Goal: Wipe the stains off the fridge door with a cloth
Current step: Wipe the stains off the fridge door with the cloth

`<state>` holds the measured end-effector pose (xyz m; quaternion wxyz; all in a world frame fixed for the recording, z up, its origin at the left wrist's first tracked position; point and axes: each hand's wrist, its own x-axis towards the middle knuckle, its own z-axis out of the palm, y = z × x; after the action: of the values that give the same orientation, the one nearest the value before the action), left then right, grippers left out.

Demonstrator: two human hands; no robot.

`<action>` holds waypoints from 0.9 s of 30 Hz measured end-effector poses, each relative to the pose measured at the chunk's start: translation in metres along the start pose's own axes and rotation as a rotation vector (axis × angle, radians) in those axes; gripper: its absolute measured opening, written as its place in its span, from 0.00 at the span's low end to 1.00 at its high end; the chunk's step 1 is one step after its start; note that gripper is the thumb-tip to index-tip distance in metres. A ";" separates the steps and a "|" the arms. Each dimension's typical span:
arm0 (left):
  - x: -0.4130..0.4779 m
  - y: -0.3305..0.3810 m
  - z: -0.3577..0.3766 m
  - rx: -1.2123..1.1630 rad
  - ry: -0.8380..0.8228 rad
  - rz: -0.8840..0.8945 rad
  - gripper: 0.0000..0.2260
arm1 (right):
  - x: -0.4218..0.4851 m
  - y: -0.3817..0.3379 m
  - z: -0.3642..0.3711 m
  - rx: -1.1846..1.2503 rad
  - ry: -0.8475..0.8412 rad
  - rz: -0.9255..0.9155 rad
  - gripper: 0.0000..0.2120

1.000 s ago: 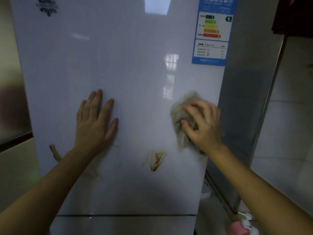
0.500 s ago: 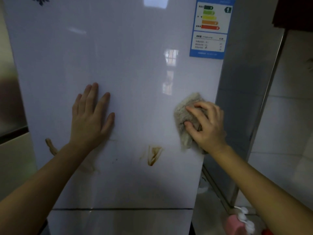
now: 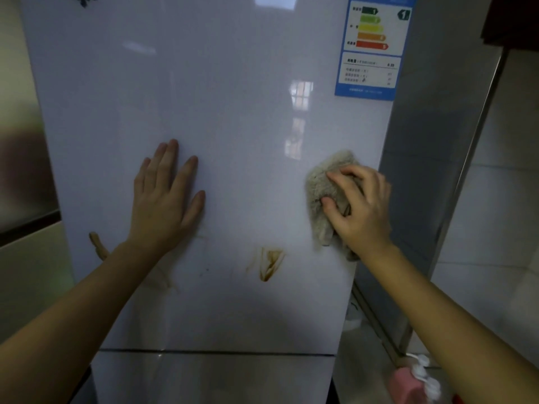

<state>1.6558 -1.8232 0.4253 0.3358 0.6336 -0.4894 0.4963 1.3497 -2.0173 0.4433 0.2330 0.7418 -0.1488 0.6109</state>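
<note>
The glossy white fridge door (image 3: 233, 112) fills the view. My left hand (image 3: 164, 196) lies flat against it, fingers straight, left of centre. My right hand (image 3: 360, 208) grips a bunched beige cloth (image 3: 322, 185) and presses it to the door near its right edge. A brown stain (image 3: 269, 263) sits below and left of the cloth, between my two arms. Another brown smear (image 3: 97, 244) shows at the door's left edge, beside my left forearm. A faint smudge (image 3: 163, 279) lies under my left wrist.
A blue energy label (image 3: 372, 48) sticks to the door's upper right. The lower fridge door (image 3: 215, 377) begins under a dark seam. A pink pump bottle (image 3: 415, 383) stands on the floor at the lower right. A tiled wall (image 3: 501, 199) rises on the right.
The cloth and my right hand have shifted slightly to the right and down on the door. My left hand has stayed flat in the same spot.
</note>
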 end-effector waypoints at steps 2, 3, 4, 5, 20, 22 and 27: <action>0.000 0.000 0.000 0.000 -0.007 -0.001 0.27 | -0.016 -0.009 0.005 0.005 -0.030 -0.026 0.19; 0.000 -0.001 0.000 -0.002 -0.011 0.000 0.27 | -0.028 -0.014 0.009 0.009 -0.069 -0.082 0.19; 0.001 -0.001 0.000 -0.004 -0.011 0.002 0.27 | -0.041 -0.019 0.014 0.018 -0.120 -0.159 0.20; 0.001 -0.001 -0.001 -0.004 -0.010 0.005 0.27 | -0.054 -0.023 0.018 0.027 -0.172 -0.244 0.20; 0.008 -0.026 -0.015 0.049 -0.023 0.160 0.23 | 0.012 -0.068 0.040 0.061 -0.063 -0.152 0.18; 0.007 -0.032 -0.019 0.033 -0.003 0.152 0.22 | -0.003 -0.080 0.049 0.084 -0.116 -0.281 0.17; -0.015 -0.072 -0.032 0.022 0.046 0.012 0.21 | -0.009 -0.097 0.058 0.109 -0.192 -0.436 0.16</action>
<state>1.7146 -1.7684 0.4241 0.3371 0.6227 -0.4797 0.5181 1.4451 -1.9662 0.4100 0.3040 0.8225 0.0266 0.4799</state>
